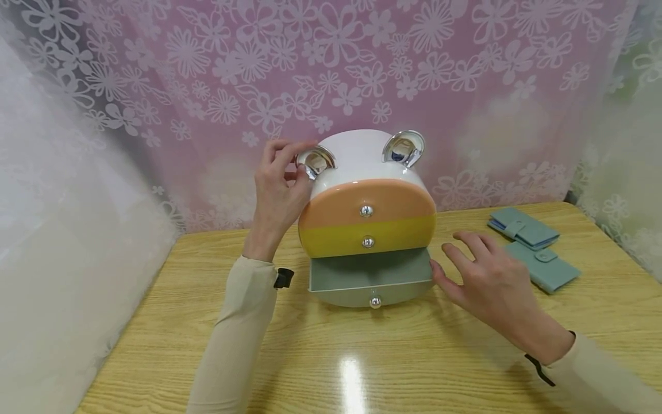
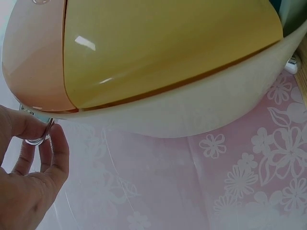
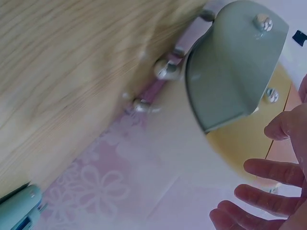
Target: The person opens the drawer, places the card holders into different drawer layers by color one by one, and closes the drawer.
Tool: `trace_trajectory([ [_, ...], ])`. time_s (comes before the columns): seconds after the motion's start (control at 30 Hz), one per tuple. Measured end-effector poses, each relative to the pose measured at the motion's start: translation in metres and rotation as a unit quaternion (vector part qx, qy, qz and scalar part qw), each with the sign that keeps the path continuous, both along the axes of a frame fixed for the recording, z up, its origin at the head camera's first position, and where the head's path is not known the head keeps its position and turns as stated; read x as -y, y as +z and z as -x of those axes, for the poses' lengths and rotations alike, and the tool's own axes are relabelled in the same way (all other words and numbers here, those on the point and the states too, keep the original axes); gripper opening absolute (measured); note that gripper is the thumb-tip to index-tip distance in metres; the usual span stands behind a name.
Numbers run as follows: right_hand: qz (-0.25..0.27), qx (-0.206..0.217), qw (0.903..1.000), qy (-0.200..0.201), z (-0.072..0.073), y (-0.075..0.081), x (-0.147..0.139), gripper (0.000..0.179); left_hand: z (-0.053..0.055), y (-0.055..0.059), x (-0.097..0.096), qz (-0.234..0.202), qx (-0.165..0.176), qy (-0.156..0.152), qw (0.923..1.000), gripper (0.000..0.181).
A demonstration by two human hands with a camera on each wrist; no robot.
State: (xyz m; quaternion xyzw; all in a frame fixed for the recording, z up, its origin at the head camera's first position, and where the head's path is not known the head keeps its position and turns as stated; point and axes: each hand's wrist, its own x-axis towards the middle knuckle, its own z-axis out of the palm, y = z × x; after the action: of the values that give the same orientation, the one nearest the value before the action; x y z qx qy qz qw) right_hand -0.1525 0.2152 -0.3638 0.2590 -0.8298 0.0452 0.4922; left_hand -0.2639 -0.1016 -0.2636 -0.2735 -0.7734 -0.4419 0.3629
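A small rounded drawer box with a white shell (image 1: pixel 357 149) stands upright on the table. Its top drawer (image 1: pixel 336 204) is orange and the middle one (image 1: pixel 331 238) yellow, both closed, while the grey-green bottom drawer (image 1: pixel 341 296) is pulled out. Each drawer front has a silver knob. My left hand (image 1: pixel 279 192) pinches the box's left silver ear (image 1: pixel 317 161) between thumb and fingers, as the left wrist view also shows. Beside the pulled-out drawer's right corner is my right hand (image 1: pixel 491 282), fingers spread and holding nothing. The right wrist view shows these fingers in front of the box.
Two grey-green snap wallets (image 1: pixel 524 227) lie overlapping on the wooden table (image 1: pixel 196 322), to the right beyond my right hand. A pink flowered curtain (image 1: pixel 233 86) hangs close behind the box. Pale curtains close off both sides.
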Motion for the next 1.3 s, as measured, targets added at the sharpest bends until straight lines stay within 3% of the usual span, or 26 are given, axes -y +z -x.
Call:
trace_trajectory([
  [0.4,0.030,0.005,0.9987,-0.040,0.009,-0.006,-0.030,0.055,0.000,0.000,-0.001,0.001,0.002,-0.003,1.0000,0.039],
  [0.63,0.015,0.030,0.9972,-0.067,0.012,-0.009,-0.048,0.052,0.000,0.000,0.000,0.007,0.004,0.002,1.0000,0.040],
  [0.97,0.019,0.036,0.9961,-0.078,0.018,-0.019,-0.068,0.065,-0.001,0.000,0.000,0.005,0.005,0.002,1.0000,0.040],
  [1.17,-0.014,0.074,0.9915,-0.106,0.021,-0.023,-0.082,0.081,-0.001,0.000,0.000,0.005,0.006,0.004,1.0000,0.040],
  [1.23,-0.021,0.105,0.9866,-0.123,0.020,-0.024,-0.087,0.087,-0.001,0.000,0.000,0.004,0.005,0.003,1.0000,0.040],
  [1.3,-0.025,0.155,0.9767,-0.147,0.018,-0.025,-0.091,0.077,-0.001,0.000,0.000,0.003,0.004,0.004,1.0000,0.040],
])
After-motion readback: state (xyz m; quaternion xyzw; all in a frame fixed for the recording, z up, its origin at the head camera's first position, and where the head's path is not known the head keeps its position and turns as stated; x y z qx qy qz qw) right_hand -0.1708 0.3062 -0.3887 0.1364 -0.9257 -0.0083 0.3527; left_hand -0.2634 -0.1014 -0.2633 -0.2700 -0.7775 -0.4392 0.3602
